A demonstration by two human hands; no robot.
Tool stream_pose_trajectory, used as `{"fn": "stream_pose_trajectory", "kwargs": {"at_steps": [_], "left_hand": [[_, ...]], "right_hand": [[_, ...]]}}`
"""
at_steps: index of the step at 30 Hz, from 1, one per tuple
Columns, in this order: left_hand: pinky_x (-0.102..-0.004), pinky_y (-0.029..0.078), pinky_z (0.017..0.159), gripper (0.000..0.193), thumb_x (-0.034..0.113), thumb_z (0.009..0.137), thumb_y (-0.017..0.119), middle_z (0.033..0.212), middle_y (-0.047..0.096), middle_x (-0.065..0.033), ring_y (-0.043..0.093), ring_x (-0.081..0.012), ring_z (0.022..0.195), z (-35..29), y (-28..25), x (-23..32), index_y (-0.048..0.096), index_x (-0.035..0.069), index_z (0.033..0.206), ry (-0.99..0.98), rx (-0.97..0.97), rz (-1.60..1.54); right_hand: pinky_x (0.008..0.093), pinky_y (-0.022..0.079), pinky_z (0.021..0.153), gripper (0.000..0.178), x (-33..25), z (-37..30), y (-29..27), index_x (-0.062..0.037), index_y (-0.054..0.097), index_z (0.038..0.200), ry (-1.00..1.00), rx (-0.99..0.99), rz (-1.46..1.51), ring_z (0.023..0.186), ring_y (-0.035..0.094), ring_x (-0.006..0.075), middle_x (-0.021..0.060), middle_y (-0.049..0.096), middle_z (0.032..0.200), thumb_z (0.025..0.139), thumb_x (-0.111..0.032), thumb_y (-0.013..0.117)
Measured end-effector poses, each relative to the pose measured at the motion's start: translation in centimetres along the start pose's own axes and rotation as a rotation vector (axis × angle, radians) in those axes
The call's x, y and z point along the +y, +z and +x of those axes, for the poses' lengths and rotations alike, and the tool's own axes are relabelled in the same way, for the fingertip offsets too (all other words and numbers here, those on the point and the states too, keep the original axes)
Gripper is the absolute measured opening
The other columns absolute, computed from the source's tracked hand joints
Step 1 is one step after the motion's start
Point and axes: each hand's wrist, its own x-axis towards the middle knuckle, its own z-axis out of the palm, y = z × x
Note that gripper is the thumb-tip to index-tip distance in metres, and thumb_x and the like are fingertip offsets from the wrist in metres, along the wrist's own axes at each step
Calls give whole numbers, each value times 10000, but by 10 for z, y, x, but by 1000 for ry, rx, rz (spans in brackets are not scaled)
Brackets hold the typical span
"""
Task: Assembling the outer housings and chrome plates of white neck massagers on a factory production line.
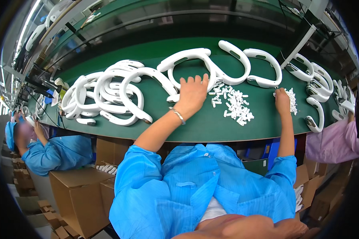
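My left hand (193, 93) rests over a white C-shaped neck fan (184, 55), its fingers bent onto the curved band; the palm hides part of their contact. To the right, my right hand (282, 100) has its fingertips pinched together at the edge of a pile of tiny white parts (292, 101). Whatever lies between those fingertips is too small to make out. Between my hands is a loose heap of small white plastic pieces (238, 105). Two more neck fans, one (243, 65) beside my left hand and another (276, 67) beyond my right, lie on the green table (195, 133).
A tangled stack of neck fans (103, 91) covers the table's left part. More fans (321, 81) lie at the right, near a metal post (299, 47). Co-workers sit at left (58, 153) and right (331, 141). Cardboard boxes (81, 195) stand below the table edge.
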Motion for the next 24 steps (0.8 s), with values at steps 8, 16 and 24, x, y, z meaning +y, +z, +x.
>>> {"fn": "stream_pose_trajectory", "kwargs": {"at_steps": [8, 16, 24], "left_hand": [[-469, 480, 618, 377, 74, 688, 633, 801, 579, -143, 585, -347, 744, -22, -5, -15, 499, 1, 1033, -92, 285, -424], [-276, 486, 634, 536, 175, 667, 770, 860, 607, -88, 616, -160, 718, -36, -113, -51, 492, 30, 1101, -355, 826, -964], [-287, 547, 614, 491, 135, 945, 478, 806, 547, -84, 562, -114, 623, -48, -76, -82, 298, 15, 1385, -588, 1007, -1731]], "right_hand": [[412, 472, 716, 192, 2, 17, 12, -32, 586, 927, -120, 118, 209, 834, 595, 347, 161, 615, 919, 738, 0, 592], [290, 493, 744, 185, 115, -19, 56, -21, 631, 1030, 187, 191, 523, 840, 609, 182, 83, 641, 997, 882, -126, 591], [255, 491, 793, 320, -55, -7, -45, -8, 561, 1216, 491, 332, 1313, 864, 619, 143, 111, 641, 1041, 930, -146, 527]]}}
